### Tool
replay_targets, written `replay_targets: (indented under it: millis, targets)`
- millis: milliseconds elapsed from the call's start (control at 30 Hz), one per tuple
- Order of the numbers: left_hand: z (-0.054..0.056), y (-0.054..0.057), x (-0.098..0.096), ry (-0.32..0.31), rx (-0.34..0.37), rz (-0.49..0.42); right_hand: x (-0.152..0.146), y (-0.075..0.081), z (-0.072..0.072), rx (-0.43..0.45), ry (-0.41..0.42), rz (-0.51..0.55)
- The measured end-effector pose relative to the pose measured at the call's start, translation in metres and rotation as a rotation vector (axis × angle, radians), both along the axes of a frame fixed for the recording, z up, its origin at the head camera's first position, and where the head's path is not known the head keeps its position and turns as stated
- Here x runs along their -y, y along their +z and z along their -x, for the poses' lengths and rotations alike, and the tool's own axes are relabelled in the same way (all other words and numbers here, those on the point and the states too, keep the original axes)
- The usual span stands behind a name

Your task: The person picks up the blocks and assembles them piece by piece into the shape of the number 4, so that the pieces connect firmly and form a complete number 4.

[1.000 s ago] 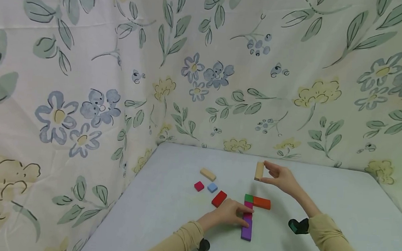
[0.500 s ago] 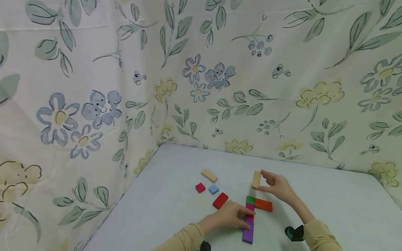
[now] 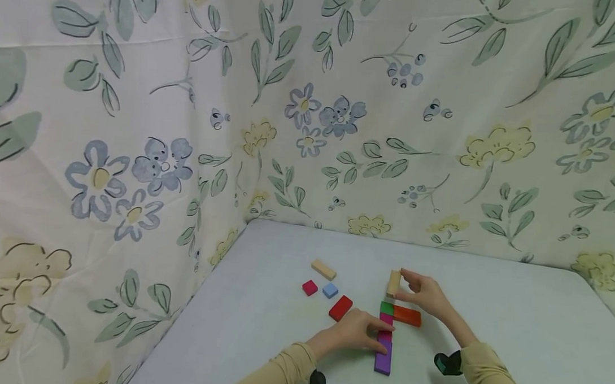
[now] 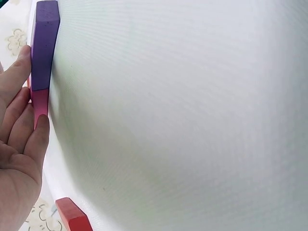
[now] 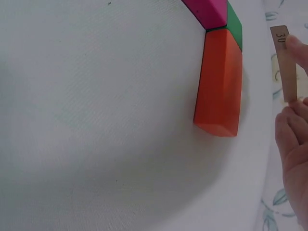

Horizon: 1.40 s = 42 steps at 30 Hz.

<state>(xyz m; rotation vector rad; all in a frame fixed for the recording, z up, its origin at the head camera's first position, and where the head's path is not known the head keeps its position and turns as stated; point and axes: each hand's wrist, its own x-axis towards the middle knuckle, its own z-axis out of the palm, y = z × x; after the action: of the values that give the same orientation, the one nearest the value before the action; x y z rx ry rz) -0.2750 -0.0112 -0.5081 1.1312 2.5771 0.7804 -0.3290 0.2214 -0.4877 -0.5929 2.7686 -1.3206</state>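
Note:
A plain wooden block is pinched between the thumb and fingers of my right hand, held lengthwise above the table, just beyond the green block. Its end reads "30" in the right wrist view. Green, pink and purple blocks form a straight row, and an orange block sticks out rightward from the green one. My left hand holds the row: the thumb is at the purple block, and other fingers lie around the pink block.
Left of the row lie a red block, a small red cube, a light blue cube and another wooden block. A flowered cloth hangs behind the white table.
My right hand has come down and nearer with the wooden block, close to the green block. My left hand stays on the row. The view has shifted slightly.

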Motion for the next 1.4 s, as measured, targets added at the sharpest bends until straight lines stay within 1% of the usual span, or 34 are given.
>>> replay_targets:
  millis: [133,267,367,433,800,1067,1233,1400]
  targets:
    - [0.001,0.000,-0.001,-0.006,0.006,0.002,0.001,-0.004,0.001,-0.011,0.005,-0.004]
    - [0.000,0.000,-0.001,-0.006,0.021,0.001,0.003,-0.008,0.003,0.013,-0.008,-0.022]
    - [0.000,0.000,-0.001,-0.003,0.020,0.002,0.004,-0.011,0.004,0.021,-0.009,-0.046]
    - [0.000,0.000,-0.001,-0.001,0.020,0.001,0.004,-0.012,0.005,0.029,-0.015,-0.044]
    - [0.000,0.001,-0.002,-0.017,-0.012,0.000,0.006,-0.014,0.008,0.003,0.009,-0.083]
    - [0.000,0.001,-0.002,-0.004,-0.011,0.011,0.007,-0.020,0.010,0.004,0.000,-0.126]
    - [0.001,0.001,-0.001,-0.010,-0.031,0.013,0.010,-0.019,0.010,0.007,0.008,-0.116]
    - [0.000,0.002,0.000,-0.009,-0.033,0.005,0.012,-0.021,0.011,0.013,0.012,-0.117]
